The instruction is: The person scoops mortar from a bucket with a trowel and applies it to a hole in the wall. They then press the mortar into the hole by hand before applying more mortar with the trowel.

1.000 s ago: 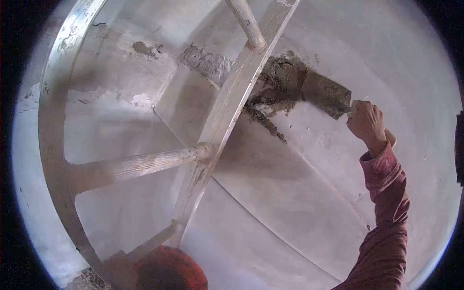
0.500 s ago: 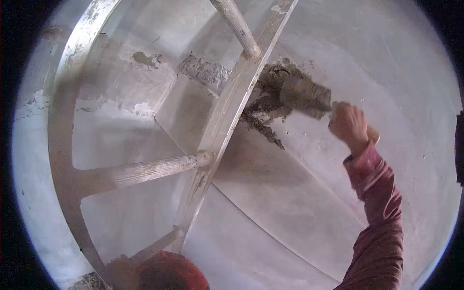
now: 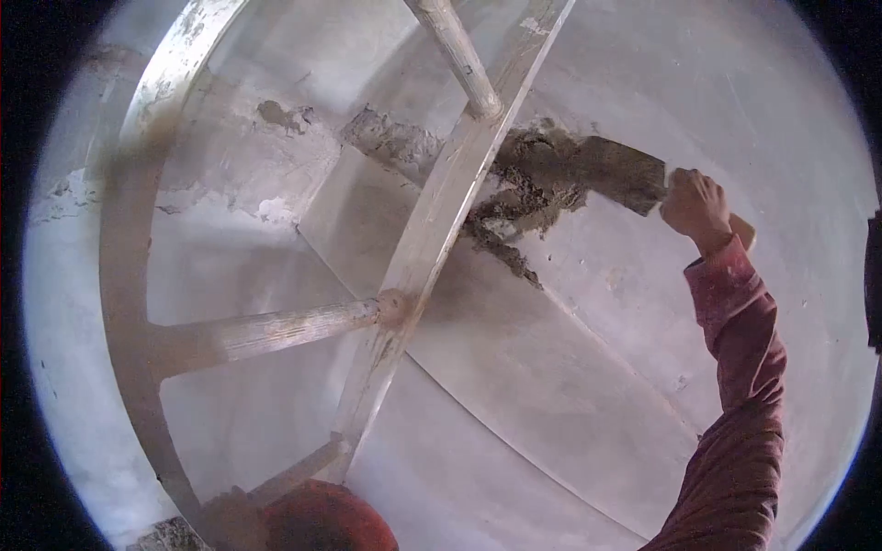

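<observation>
My right hand (image 3: 696, 209) is closed around the light handle of a plastering trowel (image 3: 627, 174). Its broad, mortar-smeared blade lies against the wall at the right end of a patch of wet grey mortar (image 3: 524, 188). The patch is rough and branches toward the lower right. At the lower left, my left hand (image 3: 231, 519) is wrapped on the ladder (image 3: 404, 275) beside a low rung. It is in shadow, so its single fingers are hard to make out, and a red sleeve covers the wrist.
The ladder's rails and round rungs stand between me and the left half of the wall (image 3: 551, 395). Chipped, rough plaster (image 3: 390, 138) runs behind the ladder. A thin straight seam crosses the lower wall diagonally.
My right hand and the trowel have moved right and slightly up along the wall, drawing the mortar smear out. My left hand stays in place on the ladder.
</observation>
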`<state>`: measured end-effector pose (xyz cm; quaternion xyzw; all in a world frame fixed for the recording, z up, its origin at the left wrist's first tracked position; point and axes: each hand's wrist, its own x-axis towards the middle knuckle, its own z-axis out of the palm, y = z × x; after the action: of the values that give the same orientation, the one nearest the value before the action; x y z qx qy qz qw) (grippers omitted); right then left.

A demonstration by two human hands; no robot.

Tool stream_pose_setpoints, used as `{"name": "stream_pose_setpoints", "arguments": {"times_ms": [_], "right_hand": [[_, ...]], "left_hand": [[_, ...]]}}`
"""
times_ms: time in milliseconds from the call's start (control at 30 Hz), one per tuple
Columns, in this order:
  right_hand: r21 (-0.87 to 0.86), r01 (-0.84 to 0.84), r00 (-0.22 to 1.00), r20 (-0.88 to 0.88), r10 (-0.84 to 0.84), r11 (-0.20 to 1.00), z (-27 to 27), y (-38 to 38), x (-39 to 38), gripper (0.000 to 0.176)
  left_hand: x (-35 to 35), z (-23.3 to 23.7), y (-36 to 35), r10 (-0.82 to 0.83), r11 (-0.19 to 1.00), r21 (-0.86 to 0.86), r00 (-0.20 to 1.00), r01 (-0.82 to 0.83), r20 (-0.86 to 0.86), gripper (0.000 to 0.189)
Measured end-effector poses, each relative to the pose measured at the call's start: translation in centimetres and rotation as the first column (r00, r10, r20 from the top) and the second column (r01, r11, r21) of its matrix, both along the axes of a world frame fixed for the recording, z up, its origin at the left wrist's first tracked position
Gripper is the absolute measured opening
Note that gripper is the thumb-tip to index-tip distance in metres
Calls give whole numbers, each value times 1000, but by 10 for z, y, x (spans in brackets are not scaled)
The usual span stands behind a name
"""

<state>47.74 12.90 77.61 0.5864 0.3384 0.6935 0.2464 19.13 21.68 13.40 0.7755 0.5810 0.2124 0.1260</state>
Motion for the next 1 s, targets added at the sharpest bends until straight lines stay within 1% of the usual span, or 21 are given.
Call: {"name": "stream_pose_setpoints", "arguments": {"times_ms": [67,100,133,200,233,267,300,333,367,433,467,533,567,633,667,733,800,867,900,967,1000], "right_hand": [[182,-31,999,30,26,983,-9,-5,-20,20],[221,-70,994,94,50,973,-6,-7,-25,18],[216,-63,995,90,45,974,-4,-8,-29,18],[184,-139,988,97,123,973,-1,-9,-39,15],[210,-64,983,-157,98,976,-2,-3,-46,17],[212,-61,983,-156,95,975,-2,1,-42,17],[37,-83,983,-163,88,996,-3,7,-32,17],[-139,-104,983,-168,81,985,-3,14,-23,16],[-137,-105,983,-165,82,985,-5,22,-19,16],[-197,-10,994,-107,-11,980,-9,42,-14,15],[-196,-17,994,-109,-4,981,-7,52,-12,15],[-169,-79,995,-71,68,982,0,68,-9,16],[-168,-81,995,-75,69,982,3,75,-11,16],[-144,-131,990,37,138,981,10,87,-15,18],[-145,-133,990,32,138,981,15,91,-15,18],[-149,-161,980,90,176,976,25,94,-15,17],[-141,-165,979,95,179,976,25,90,-22,17],[-62,-86,995,42,89,994,22,86,-32,17],[-61,-92,994,45,95,994,26,87,-32,17],[13,86,996,30,-86,996,37,82,-26,30],[12,84,996,30,-84,996,42,78,-24,30]], "left_hand": [[-1,-1,-1,2,1000,4,1000,-2,-5,59],[-1,1,-1,-2,1000,1,1000,2,-7,59],[-1,2,-1,-3,1000,-2,1000,3,-7,58],[0,2,0,-2,1000,0,1000,2,-11,58],[0,2,0,-1,1000,5,1000,1,-9,57],[0,2,1,0,1000,6,1000,0,-8,57],[1,4,1,-1,1000,6,1000,1,-7,56],[1,4,0,-6,1000,4,1000,6,-6,56],[1,4,0,-8,1000,3,1000,8,-7,55],[1,4,0,-4,1000,0,1000,4,-11,55],[1,4,0,0,1000,4,1000,0,-9,54],[1,4,0,-1,1000,20,1000,1,-12,54],[1,4,-1,-1,1000,31,1000,2,-16,53],[1,6,-1,2,999,41,1000,-1,-26,53],[1,6,-1,4,999,47,1000,-2,-30,52],[2,7,-2,0,999,50,999,1,-34,52],[2,8,-2,-2,999,47,999,4,-33,51],[3,8,-1,-1,999,46,1000,2,-30,50],[3,8,-1,0,999,47,999,2,-34,50],[3,8,-1,3,998,57,999,-1,-32,50],[3,8,-1,2,998,58,999,0,-36,49]]}}
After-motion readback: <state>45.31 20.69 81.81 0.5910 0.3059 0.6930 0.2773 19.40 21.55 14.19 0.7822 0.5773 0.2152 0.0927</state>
